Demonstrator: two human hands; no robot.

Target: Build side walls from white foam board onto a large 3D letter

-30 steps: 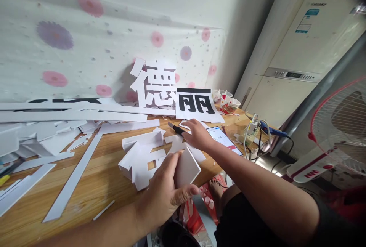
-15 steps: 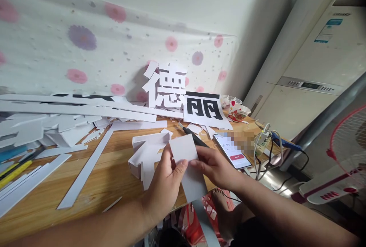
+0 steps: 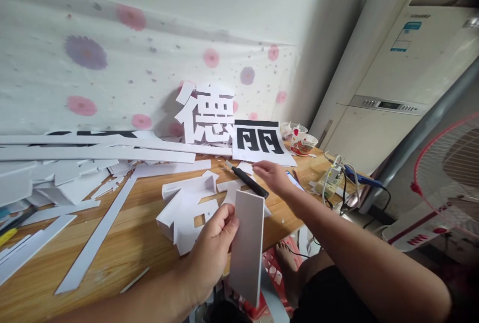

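In my left hand [image 3: 215,248] I pinch a white foam board strip [image 3: 247,243] between thumb and fingers, upright over the table's front edge. My right hand [image 3: 275,178] is stretched across the table, beside a black-handled craft knife [image 3: 249,181], and nothing shows in it. Its fingers point left and look extended; their undersides are hidden. A partly built white foam board character [image 3: 187,211] lies on the table left of the strip. Behind the knife is a paper sheet with a black printed character [image 3: 258,141]. A finished white three-dimensional character [image 3: 205,113] leans against the wall.
Long white strips [image 3: 97,233] and piled offcuts [image 3: 71,181] cover the table's left side. A paper bowl [image 3: 303,142] stands at the back right. A phone [image 3: 295,179] lies partly behind my right forearm. A power strip [image 3: 329,181] with cables and a fan [image 3: 449,178] are on the right.
My right hand has let go of the foam board strip and moved up and away over the table. My left hand keeps the strip, now turned more upright. The view has shifted slightly right.
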